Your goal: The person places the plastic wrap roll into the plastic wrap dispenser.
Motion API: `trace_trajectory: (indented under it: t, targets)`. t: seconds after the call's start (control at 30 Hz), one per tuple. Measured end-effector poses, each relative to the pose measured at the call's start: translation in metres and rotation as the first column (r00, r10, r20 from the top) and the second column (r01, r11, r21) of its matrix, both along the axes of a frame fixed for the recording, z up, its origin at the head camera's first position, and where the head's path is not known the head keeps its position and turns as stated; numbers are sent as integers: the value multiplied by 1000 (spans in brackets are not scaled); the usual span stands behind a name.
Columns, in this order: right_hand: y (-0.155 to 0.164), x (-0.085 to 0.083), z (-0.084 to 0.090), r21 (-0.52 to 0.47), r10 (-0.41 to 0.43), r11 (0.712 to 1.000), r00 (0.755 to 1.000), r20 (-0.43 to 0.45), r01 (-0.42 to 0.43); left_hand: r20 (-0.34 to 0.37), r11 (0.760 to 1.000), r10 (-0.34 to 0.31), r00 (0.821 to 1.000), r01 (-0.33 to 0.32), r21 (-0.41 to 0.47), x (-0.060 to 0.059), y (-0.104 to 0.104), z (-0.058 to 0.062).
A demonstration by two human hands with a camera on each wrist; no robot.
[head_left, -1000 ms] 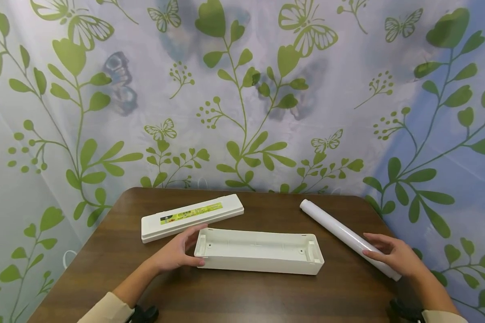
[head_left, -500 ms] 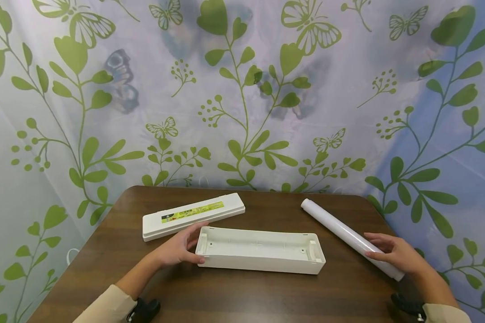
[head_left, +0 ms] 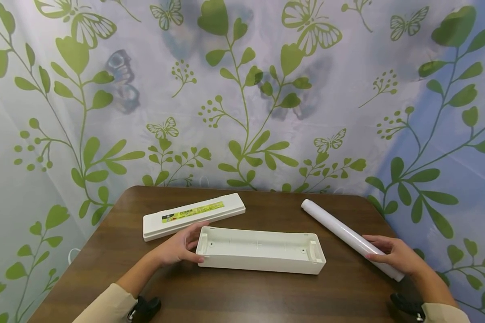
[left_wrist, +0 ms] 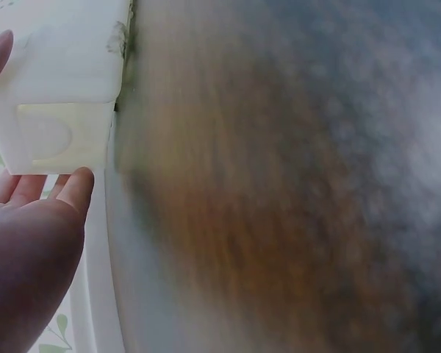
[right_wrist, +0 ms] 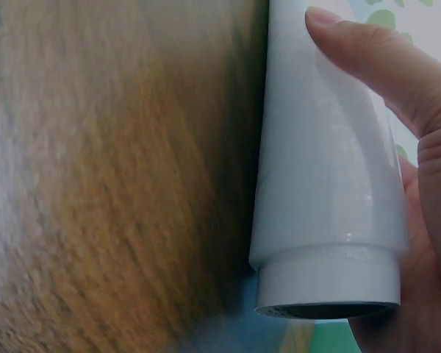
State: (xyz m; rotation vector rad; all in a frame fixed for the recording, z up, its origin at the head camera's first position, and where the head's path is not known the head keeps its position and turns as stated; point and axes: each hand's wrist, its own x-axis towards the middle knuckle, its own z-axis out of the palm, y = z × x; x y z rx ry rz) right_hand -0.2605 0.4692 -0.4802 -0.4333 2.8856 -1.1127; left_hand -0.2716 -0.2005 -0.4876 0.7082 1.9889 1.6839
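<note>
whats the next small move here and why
Probably lift the roll and carry it over the open tray. The right hand already curls round the roll's near end, the left hand steadies the tray's left end, the tray lies open-side up, and the lid lies apart behind it.

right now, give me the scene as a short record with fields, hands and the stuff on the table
left hand: grips the left end of the open white box
right hand: curled round the near end of the white roll, which lies on the table
lid: flat behind the box, yellow-green label up
surface: dark wooden table
backdrop: cloth printed with leaves and butterflies
</note>
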Motion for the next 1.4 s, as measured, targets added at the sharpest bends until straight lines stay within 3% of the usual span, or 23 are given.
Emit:
trace_trajectory:
  t: [0.33, 0.77, 1.4]
  targets:
    - [-4, 3, -2, 43, -51, 998, 998, -30, 52, -3, 998, -27, 1000, 27, 55, -1, 0, -3]
    - [-9, 6, -5, 60, -112, 992, 993, -38, 115, 6, 998, -35, 999, 35, 59, -2, 0, -3]
    - [-25, 5, -2, -1, -65, 998, 985, -158, 66, -11, 998, -31, 999, 32, 50, -4, 0, -6]
